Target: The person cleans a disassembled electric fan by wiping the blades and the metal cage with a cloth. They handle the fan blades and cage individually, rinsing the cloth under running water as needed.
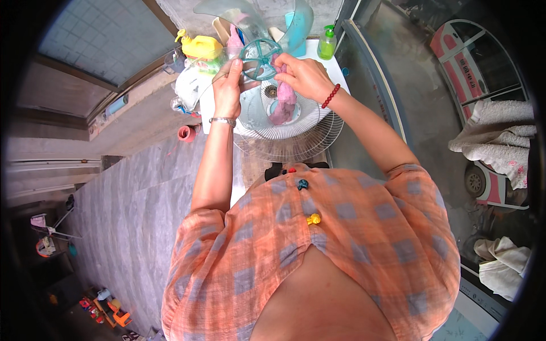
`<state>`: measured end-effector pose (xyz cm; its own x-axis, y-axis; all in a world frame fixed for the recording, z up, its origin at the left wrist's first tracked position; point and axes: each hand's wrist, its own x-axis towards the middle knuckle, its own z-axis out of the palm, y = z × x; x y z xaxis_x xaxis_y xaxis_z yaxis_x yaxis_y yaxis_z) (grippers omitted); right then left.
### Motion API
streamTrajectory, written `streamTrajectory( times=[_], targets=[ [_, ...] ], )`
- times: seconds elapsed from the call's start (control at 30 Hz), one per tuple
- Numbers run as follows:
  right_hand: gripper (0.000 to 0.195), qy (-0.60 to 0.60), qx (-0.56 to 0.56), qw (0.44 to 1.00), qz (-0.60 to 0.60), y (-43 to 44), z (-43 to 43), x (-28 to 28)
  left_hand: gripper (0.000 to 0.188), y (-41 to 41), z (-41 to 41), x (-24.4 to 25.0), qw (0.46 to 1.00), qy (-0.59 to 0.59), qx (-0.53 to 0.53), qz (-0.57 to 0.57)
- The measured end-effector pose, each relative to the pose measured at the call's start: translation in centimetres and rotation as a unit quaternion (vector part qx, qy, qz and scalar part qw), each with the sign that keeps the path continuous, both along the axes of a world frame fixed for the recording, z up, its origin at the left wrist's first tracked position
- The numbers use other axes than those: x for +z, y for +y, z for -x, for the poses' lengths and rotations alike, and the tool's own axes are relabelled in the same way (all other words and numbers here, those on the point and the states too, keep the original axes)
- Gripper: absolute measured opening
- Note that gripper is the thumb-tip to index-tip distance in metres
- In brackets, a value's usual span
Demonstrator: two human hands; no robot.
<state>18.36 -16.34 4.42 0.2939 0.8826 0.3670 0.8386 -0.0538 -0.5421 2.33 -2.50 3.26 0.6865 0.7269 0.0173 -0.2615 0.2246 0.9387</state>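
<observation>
My left hand [229, 91] grips a translucent blade of a plastic fan impeller [261, 59], whose teal hub ring is raised above a white surface. At the right side of the hub, my right hand [303, 76] pinches a pink cloth [285, 102] that hangs down from the fingers. Two more see-through blades rise beyond the hub towards the wall. Below the hands lies a round wire fan guard [309, 123], partly hidden by the lower blade and the cloth.
A yellow jug [202, 47] stands at the back left of the white surface [313, 46], and a green pump bottle [326, 44] at the back right. A glass door [371, 76] borders the right side. A red-pink roll [186, 134] is to the left.
</observation>
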Motion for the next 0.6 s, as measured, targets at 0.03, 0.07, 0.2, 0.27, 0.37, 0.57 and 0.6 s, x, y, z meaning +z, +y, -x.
streamTrajectory(
  times=[0.03,0.07,0.2,0.27,0.37,0.57,0.6],
  targets=[
    [0.021,0.011,-0.011,1.000,-0.018,-0.1,0.2,0.0,0.037,-0.1,-0.1,0.4,1.000,-0.003,0.008,0.015],
    [0.021,0.072,-0.025,0.996,-0.053,-0.3,0.2,-0.5,0.036,-0.1,-0.2,0.6,0.999,-0.006,0.016,0.029],
    [0.022,0.291,-0.044,0.935,-0.200,-0.9,-1.3,-2.5,0.038,1.7,0.3,-0.2,0.992,-0.072,0.016,0.098],
    [0.022,0.301,-0.066,0.921,-0.237,-1.0,-1.7,-3.0,0.041,1.7,0.2,-0.3,0.983,-0.115,-0.028,0.143],
    [0.024,0.236,-0.067,0.938,-0.245,0.1,0.2,-2.6,0.047,1.1,-0.1,0.0,0.961,-0.163,-0.092,0.205],
    [0.019,0.043,-0.071,0.976,-0.202,0.6,2.4,-1.3,0.049,-0.7,-0.7,0.9,0.955,-0.192,-0.070,0.214],
    [0.019,0.062,-0.111,0.972,-0.198,0.5,1.2,-1.6,0.049,-0.6,-0.4,1.1,0.958,-0.184,-0.065,0.208]
  ],
)
